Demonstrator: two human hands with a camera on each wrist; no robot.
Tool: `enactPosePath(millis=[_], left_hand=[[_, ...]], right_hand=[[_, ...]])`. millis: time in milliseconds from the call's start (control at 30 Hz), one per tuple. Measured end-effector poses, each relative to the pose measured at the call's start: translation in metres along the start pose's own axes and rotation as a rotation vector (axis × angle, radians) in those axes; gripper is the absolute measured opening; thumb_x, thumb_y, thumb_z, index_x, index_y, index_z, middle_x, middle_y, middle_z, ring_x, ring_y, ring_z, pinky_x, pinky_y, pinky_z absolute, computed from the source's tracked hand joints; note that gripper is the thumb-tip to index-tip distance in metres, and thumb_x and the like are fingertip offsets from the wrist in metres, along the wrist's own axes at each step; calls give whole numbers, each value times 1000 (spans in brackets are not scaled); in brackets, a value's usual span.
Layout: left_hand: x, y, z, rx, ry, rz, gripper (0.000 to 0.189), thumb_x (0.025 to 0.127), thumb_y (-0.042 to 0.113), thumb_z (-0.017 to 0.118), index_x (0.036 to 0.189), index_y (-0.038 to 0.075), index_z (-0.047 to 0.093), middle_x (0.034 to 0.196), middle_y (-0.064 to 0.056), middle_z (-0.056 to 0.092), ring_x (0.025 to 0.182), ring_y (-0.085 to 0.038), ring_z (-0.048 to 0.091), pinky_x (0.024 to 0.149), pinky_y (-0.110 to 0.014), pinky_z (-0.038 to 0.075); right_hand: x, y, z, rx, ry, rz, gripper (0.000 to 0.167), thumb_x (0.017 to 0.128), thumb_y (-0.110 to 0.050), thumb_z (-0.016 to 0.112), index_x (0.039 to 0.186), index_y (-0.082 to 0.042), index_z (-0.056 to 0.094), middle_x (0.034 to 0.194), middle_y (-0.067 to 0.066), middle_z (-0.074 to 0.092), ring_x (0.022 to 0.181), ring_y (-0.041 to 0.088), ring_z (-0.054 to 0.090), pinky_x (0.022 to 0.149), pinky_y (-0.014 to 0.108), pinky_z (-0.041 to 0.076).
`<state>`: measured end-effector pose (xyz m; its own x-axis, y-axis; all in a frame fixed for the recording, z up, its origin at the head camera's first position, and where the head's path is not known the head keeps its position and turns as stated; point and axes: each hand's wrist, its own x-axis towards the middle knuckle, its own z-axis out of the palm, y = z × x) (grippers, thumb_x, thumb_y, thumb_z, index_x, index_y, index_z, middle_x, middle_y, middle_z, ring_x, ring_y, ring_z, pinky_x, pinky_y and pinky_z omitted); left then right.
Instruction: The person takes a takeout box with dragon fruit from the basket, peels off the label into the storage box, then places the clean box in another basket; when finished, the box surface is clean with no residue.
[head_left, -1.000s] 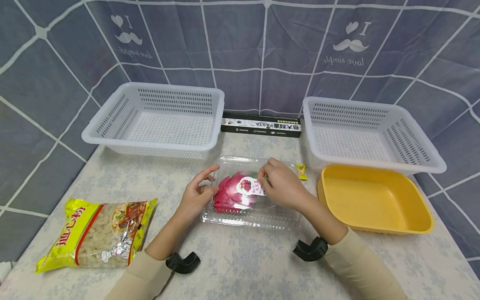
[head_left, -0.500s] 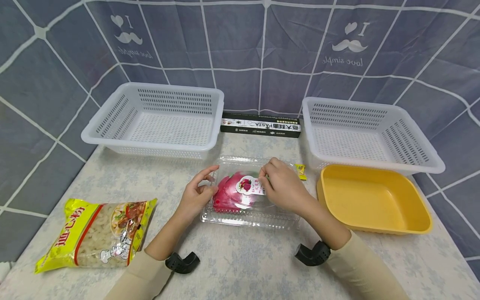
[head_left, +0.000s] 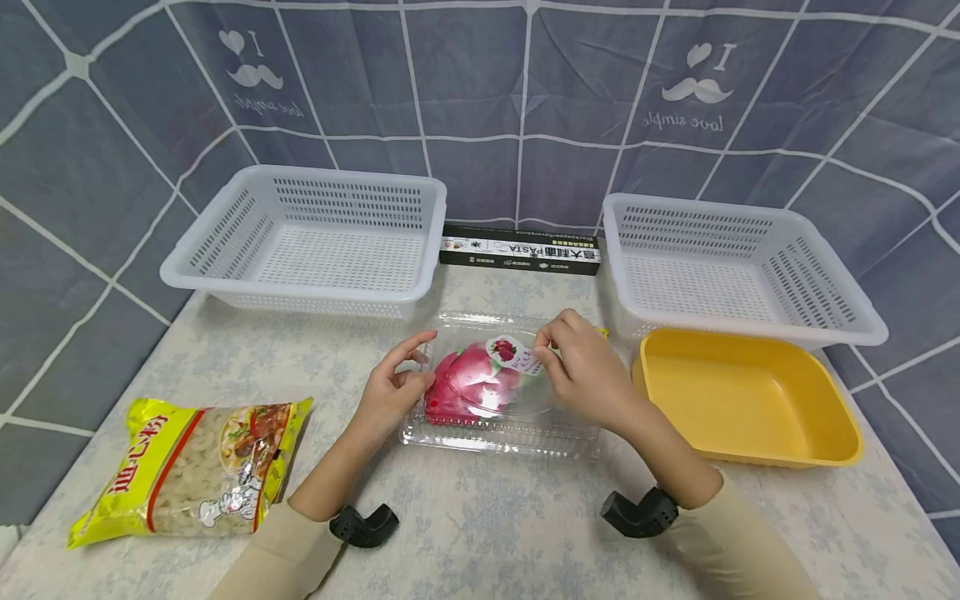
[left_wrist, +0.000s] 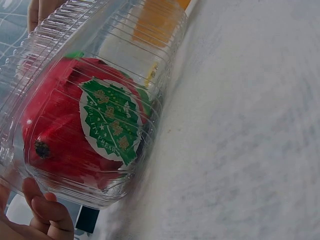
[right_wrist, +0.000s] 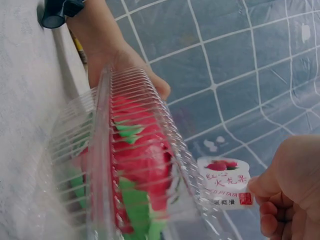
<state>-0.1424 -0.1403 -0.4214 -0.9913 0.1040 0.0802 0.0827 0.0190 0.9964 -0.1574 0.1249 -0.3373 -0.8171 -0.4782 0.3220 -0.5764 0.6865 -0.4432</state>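
Note:
A clear plastic clamshell box (head_left: pixel 498 442) lies on the table with a red dragon fruit (head_left: pixel 468 387) inside. My left hand (head_left: pixel 393 387) holds the box's left end, thumb at the near side and forefinger toward the far corner. Between thumb and forefinger, my right hand (head_left: pixel 588 371) pinches the edge of a white pitaya label (right_wrist: pixel 225 182) over the lid. In the right wrist view the label stands up off the lid; whether its far edge still touches, I cannot tell. The left wrist view shows a green and white sticker (left_wrist: pixel 111 120) on the fruit.
White baskets stand at the back left (head_left: pixel 315 242) and back right (head_left: pixel 720 258), with a black pasta box (head_left: pixel 519 250) between them. A yellow basin (head_left: pixel 750 400) is at the right. A noodle bag (head_left: pixel 195 467) lies at the left. A small yellow packet (head_left: pixel 603 333) is mostly hidden.
My right hand has moved slightly right and lifted the label, which has shifted right and toward the back, tilting. My left hand and the box stay in place.

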Motion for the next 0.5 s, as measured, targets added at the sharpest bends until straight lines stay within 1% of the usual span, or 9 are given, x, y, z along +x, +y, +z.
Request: enactPosePath(millis=[133,267,500], left_hand=[[0,0,0,-5,1,5,56,86,-4,55,140,9,51,112,-16,43,51,-5,30,48,-18,28],[0,0,1,-14,4,6,56,86,-5,55,140,8,50,112,-16,43,51,-4,31,49,-17,28],[0,2,1,-10,3,6,55,86,-4,55,140,7,50,112,-16,44,52,-4,31,49,-17,29]], right_hand=[[-4,3,-6,2,16,14,6,94,-4,60,88,-5,58,88,7,50,80,24,48,74,39,41],[-8,6,-13,37,31,24,7,95,-3,59,88,-5,57,87,6,48,78,22,46,70,37,40],[-19,16,-24,99,83,32,7,95,-2,58,89,-4,54,87,5,45,78,19,43,69,34,37]])
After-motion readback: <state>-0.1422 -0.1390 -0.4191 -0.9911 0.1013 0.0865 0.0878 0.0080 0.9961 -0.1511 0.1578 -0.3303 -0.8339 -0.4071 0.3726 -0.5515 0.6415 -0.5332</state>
